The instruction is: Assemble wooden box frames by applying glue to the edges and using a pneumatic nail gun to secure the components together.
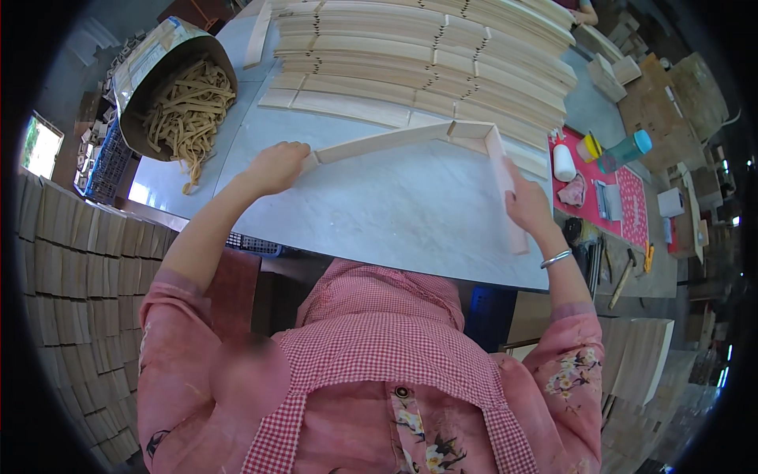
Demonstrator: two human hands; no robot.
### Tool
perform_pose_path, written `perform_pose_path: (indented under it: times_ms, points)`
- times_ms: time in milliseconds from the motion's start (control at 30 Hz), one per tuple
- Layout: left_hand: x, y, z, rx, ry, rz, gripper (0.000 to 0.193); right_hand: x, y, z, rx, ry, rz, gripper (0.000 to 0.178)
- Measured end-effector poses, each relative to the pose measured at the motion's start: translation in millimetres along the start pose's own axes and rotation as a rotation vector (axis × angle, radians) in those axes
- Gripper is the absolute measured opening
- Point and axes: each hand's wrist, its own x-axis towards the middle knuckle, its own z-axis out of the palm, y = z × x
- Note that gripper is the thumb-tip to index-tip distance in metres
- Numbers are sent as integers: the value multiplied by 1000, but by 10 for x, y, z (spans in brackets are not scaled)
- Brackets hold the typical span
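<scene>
A pale, thin wooden strip [387, 141], bent at notched corners into an open frame, stands on edge above the bluish-white tabletop [379, 205]. At its left end, the fingers of my left hand [278, 167] are closed around the wood. My right hand [527, 199] grips the right-hand side of the same strip, thumb and fingers on either side of that panel. This panel slants down toward the table's front edge. Past the strip lies a large layered stack of flat notched wooden strips [426, 55].
On the left, an opened sack [170, 55] holds tan bands [189, 103], some hanging out. A pink mat [584, 170] at right carries a white bottle [564, 163], a teal bottle [624, 152] and a yellow container [589, 146]. Stacked wood [79, 276] rises at left.
</scene>
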Motion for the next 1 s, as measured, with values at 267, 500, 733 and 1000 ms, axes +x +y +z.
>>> perform_pose_path:
  times_ms: [267, 500, 733, 1000]
  points:
    - [187, 139, -19, -813, -113, -255, 48, -245, -839, 108, 580, -92, -154, 18]
    - [100, 340, 184, -1029, -48, -181, 40, -352, -1588, 206, 113, 167, -625, 10]
    - [-55, 406, 265, -1099, -8, -201, 42, -217, -1661, 526, 481, 259, -628, 12]
    - [-146, 456, 398, -1192, 68, -215, 54, -205, -1666, 601, 504, 218, -547, 14]
